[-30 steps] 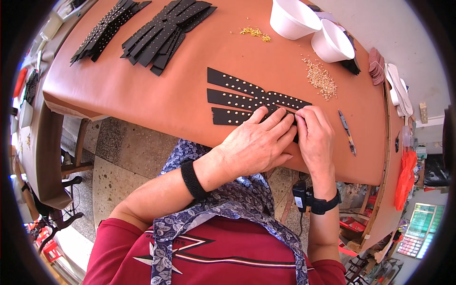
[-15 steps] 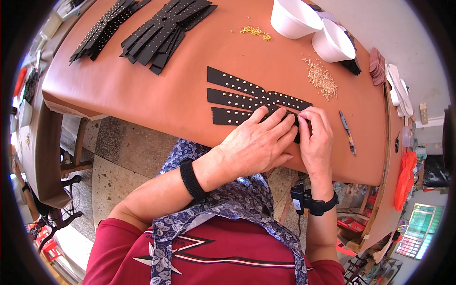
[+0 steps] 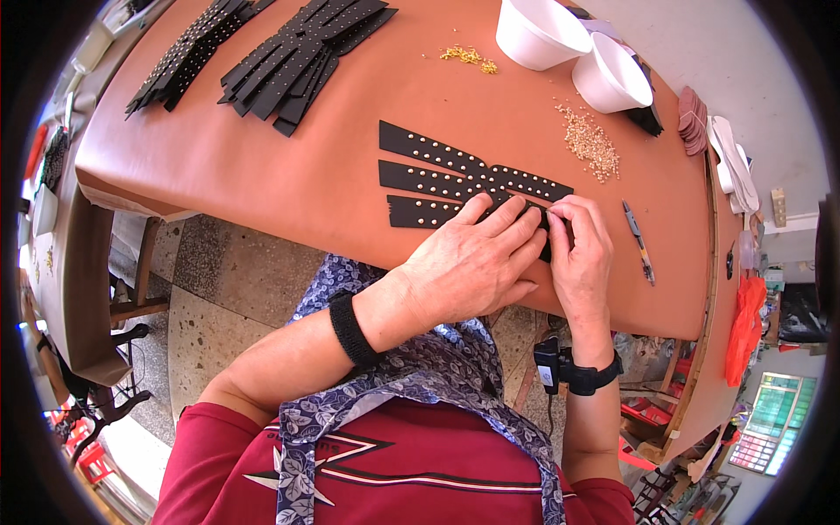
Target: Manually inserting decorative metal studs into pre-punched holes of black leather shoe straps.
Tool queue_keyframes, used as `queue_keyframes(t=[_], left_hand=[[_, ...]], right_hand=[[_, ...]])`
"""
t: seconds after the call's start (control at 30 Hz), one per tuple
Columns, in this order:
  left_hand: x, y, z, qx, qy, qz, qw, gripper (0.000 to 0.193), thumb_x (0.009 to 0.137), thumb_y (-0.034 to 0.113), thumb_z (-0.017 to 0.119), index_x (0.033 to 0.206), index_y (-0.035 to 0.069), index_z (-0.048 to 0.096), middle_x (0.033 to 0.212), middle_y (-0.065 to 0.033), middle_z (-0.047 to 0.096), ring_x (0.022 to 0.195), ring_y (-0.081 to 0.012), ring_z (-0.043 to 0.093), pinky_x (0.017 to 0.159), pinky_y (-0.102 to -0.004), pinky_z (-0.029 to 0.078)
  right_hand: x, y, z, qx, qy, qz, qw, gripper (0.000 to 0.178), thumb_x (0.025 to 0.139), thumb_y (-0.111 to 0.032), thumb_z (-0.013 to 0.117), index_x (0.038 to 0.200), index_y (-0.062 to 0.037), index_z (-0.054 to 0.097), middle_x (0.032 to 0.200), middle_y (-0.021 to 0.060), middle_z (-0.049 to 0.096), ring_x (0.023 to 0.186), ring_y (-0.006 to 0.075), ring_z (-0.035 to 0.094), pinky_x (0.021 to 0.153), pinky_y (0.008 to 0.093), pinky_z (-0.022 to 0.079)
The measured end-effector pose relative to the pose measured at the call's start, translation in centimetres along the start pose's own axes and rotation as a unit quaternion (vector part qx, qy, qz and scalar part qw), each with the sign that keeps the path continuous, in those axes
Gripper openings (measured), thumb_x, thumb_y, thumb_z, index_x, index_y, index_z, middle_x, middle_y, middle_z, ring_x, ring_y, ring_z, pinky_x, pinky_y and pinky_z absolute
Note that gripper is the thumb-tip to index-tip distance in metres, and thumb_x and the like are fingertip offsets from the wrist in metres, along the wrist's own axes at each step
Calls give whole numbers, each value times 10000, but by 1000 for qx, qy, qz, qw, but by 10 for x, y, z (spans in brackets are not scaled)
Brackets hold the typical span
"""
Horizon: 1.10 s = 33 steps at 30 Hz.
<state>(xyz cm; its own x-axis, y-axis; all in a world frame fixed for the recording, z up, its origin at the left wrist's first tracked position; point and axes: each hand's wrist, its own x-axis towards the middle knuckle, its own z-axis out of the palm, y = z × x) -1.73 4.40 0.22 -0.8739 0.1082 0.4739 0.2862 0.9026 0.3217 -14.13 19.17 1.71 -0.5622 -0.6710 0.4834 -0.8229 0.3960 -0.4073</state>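
Note:
A black strappy piece [image 3: 429, 182], cut into several bands and set with rows of gold studs, lies flat near the table's front edge. Across its lower bands rests my left hand [image 3: 472, 258], fingers stretched out and pressing it down. My right hand [image 3: 582, 249] is at the piece's right end, thumb and forefinger pinched together at a lower band. Whatever sits between those fingertips is too small to make out. Both hands cover part of the lower right bands. To the right of the right hand lies a pen [image 3: 640, 243].
Small gold studs [image 3: 591, 144] lie loose beyond my right hand, with a yellower heap [image 3: 470, 59] farther left. Two white bowls [image 3: 542, 35] stand at the back. Stacks of studded black pieces [image 3: 302, 66] lie at the far left of the brown table [image 3: 219, 192].

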Motion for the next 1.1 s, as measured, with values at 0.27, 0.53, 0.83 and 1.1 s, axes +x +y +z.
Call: queue_keyframes(t=[0.27, 0.53, 0.83, 1.1], left_hand=[[-1, 0, 0, 2, -1, 0, 1000, 565, 894, 402, 687, 1319, 41, 599, 1382, -125, 567, 1362, -303, 479, 1108, -505, 367], [0, 0, 1, 1, 1, 0, 1000, 564, 888, 393, 692, 1315, 38, 597, 1362, -120, 574, 1349, -302, 488, 1104, -506, 370], [0, 0, 1, 2, 7, -2, 1000, 563, 880, 391, 699, 1310, 40, 603, 1371, -122, 575, 1348, -301, 489, 1102, -503, 371], [-1, 0, 1, 3, 9, 2, 1000, 551, 883, 391, 698, 1305, 49, 610, 1375, -129, 573, 1354, -300, 485, 1103, -503, 369]], right_hand=[[-1, -1, 0, 18, 10, 3, 1000, 89, 876, 19, 680, 949, 5, 632, 980, 130, 657, 899, 321, 659, 777, 402, 536], [0, -1, 0, -2, 9, -5, 1000, 99, 871, 19, 690, 957, 0, 643, 982, 127, 661, 891, 315, 663, 770, 392, 540], [-4, -2, -4, 12, 13, -26, 1000, 127, 862, 56, 687, 980, 12, 688, 1017, 139, 690, 914, 304, 699, 796, 367, 566], [-7, -1, -6, 54, 18, 10, 998, 153, 884, 52, 654, 1028, 25, 698, 1059, 150, 700, 956, 295, 707, 835, 362, 572]])
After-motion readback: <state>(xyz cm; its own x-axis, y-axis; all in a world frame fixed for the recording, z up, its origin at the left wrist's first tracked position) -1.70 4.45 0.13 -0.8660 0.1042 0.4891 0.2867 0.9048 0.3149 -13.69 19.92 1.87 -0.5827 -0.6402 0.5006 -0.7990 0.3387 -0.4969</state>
